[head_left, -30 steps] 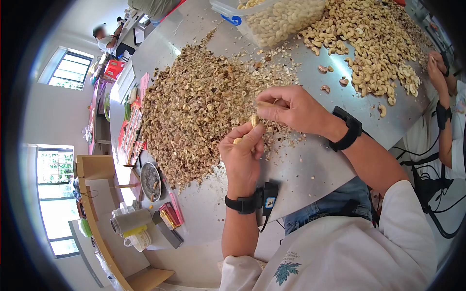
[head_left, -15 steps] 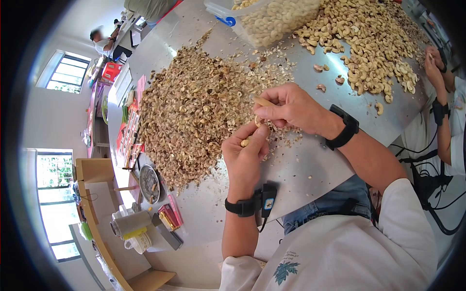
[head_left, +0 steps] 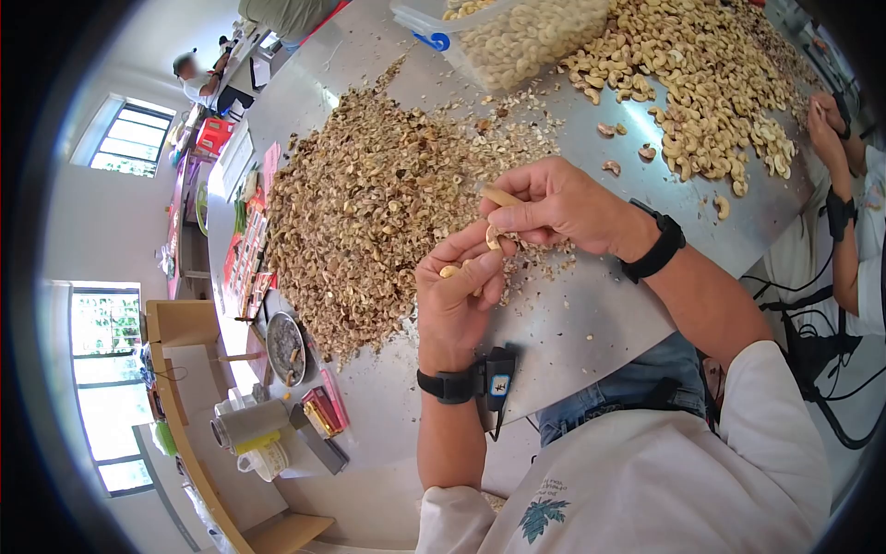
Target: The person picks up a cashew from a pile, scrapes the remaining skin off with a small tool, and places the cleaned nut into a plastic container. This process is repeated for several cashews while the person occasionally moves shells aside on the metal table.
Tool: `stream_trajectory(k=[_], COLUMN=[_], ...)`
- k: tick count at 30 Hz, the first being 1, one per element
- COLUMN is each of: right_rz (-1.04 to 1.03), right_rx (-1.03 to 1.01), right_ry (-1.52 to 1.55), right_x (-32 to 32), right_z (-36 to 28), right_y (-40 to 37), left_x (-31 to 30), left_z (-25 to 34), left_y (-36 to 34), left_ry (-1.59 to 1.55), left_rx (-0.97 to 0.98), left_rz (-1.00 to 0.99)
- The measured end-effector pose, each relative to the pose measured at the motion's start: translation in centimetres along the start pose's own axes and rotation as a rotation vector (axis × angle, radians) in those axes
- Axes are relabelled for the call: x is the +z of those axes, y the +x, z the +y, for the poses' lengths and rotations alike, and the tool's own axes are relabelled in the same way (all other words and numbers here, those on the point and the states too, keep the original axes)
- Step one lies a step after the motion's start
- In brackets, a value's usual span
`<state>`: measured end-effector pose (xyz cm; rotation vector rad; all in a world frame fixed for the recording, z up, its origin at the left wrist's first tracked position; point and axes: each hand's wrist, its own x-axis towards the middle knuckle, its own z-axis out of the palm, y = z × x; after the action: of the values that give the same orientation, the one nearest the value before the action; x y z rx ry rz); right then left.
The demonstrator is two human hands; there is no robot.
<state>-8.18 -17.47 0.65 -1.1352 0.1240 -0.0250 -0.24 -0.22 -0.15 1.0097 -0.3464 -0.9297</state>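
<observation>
My left hand [head_left: 457, 300] pinches a cashew [head_left: 493, 239] between thumb and fingertips. A second pale cashew [head_left: 449, 271] is tucked further back among its fingers. My right hand [head_left: 563, 208] grips a slim tool with a tan handle [head_left: 501, 196]; its working end is hidden by the fingers near the held cashew. Both hands meet above the table, at the right edge of a big heap of brown skins and nut fragments [head_left: 360, 222].
A pile of cashews [head_left: 711, 92] lies at the upper right, beside a clear plastic tub [head_left: 512, 46] of cashews. Loose nuts dot the metal table [head_left: 591, 323]. A round metal bowl [head_left: 285, 349] stands at left. Another person's hands [head_left: 828, 129] are at the right edge.
My left hand has shifted slightly left, and the cashew at its fingertips now shows more fully. My right hand stays nearly in place, still holding the tan-handled tool.
</observation>
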Motion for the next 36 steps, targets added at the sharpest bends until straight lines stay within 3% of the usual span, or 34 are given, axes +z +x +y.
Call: stream_trajectory(k=[5,8,11,14,20,36], right_rz=[-0.075,0.057,0.167,0.08,-0.001,0.174], right_rx=[0.043,-0.251,-0.733,-0.568,-0.553,-0.801], right_ry=[-0.02,-0.429,-1.032,-1.083,-1.119,-1.236], right_x=[0.0,0.1,-0.8,-0.4,-0.6,0.3], right_z=[-0.6,0.1,1.0,0.1,0.0,2.0], right_y=[-0.2,0.2,0.8,0.0,-0.1,0.4], left_x=[-0.1,0.7,0.2,-0.6,-0.4,0.0], left_z=[0.2,0.2,0.1,-0.1,0.0,0.2], left_y=[0.0,0.1,0.3,0.6,0.5,0.4], left_ry=[0.036,0.014,0.024,0.027,0.045,-0.028], left_rx=[-0.034,0.008,0.065,0.095,0.108,0.109], left_rz=[-0.023,0.084,0.143,0.159,0.203,0.271])
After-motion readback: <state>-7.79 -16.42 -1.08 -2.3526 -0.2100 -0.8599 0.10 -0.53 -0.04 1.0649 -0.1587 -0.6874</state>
